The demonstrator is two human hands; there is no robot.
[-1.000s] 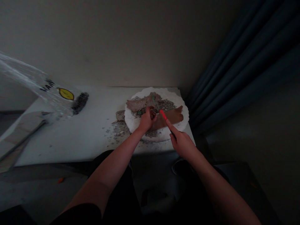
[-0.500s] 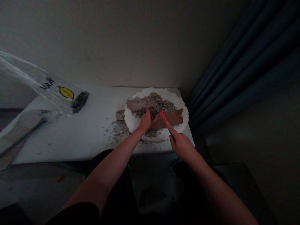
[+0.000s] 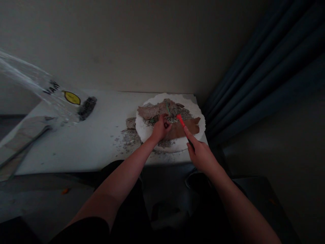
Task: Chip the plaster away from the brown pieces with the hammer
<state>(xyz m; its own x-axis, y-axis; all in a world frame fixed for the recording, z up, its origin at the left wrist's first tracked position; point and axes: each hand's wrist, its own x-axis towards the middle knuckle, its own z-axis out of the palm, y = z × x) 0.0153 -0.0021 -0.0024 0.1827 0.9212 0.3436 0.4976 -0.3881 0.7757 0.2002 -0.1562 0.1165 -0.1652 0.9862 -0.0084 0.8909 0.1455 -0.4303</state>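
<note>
My right hand (image 3: 201, 154) is closed around a red-and-black handled tool (image 3: 184, 126), its index finger stretched along the handle; whatever is at its far tip is too small to make out. Left of it, my left hand (image 3: 161, 129) has its fingers curled over the rubble, and I cannot make out what they pinch. Both are over a round white board with a ragged edge (image 3: 148, 135). On that board lie a brown strip (image 3: 186, 128), a rough brownish slab (image 3: 149, 111), grey crumbs (image 3: 188, 113) and a thin green piece (image 3: 168, 109).
The board rests on a white table (image 3: 83, 145). Grey crumbs (image 3: 129, 139) and a chunk (image 3: 130, 123) lie left of it. A clear plastic bag (image 3: 57, 96) with dark material stands further left, beside a flat tan piece (image 3: 20, 145). A dark curtain (image 3: 266, 67) hangs right.
My right hand has drawn the tool slightly back and to the right, away from my left fingers. My left hand stays nearly in place.
</note>
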